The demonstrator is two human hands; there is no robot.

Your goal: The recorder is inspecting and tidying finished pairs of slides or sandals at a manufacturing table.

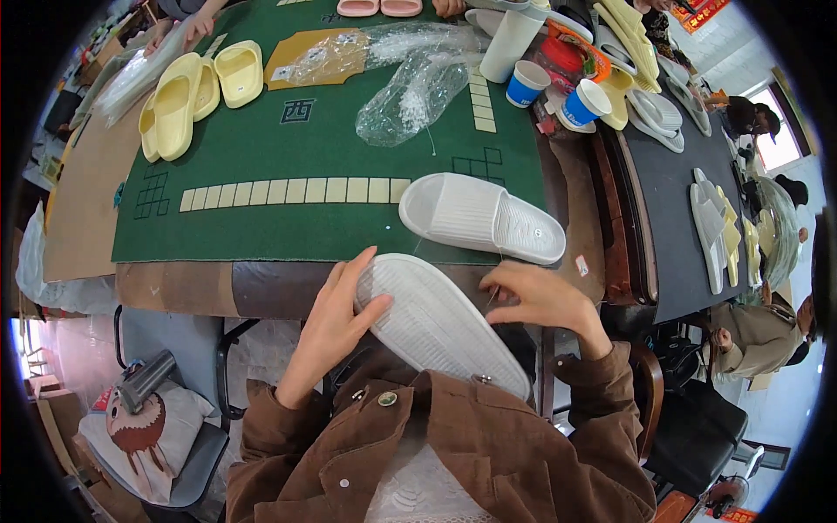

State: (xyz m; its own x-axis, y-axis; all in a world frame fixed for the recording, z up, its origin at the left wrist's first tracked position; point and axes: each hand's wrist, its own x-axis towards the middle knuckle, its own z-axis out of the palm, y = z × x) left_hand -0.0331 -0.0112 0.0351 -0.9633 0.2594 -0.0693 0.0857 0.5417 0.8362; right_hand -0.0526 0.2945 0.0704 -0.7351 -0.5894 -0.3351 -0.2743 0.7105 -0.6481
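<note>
Now I steady the white slipper (436, 322) sole-up in my left hand (336, 318), right fingers (501, 296) pinched shut on a thread at its three o'clock edge, mid-stitch, needing a careful pull next.

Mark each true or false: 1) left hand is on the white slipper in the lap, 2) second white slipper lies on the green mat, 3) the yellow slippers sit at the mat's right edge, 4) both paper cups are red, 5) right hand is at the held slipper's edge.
1) True. The left hand grips the white slipper, which shows its ribbed sole.
2) True. The second white slipper lies on the green mat, partly over its near right corner.
3) False. The yellow slippers sit at the mat's far left.
4) False. The paper cups are blue and white.
5) True. The right hand pinches at its right edge; what it pinches is too small to tell.
</note>
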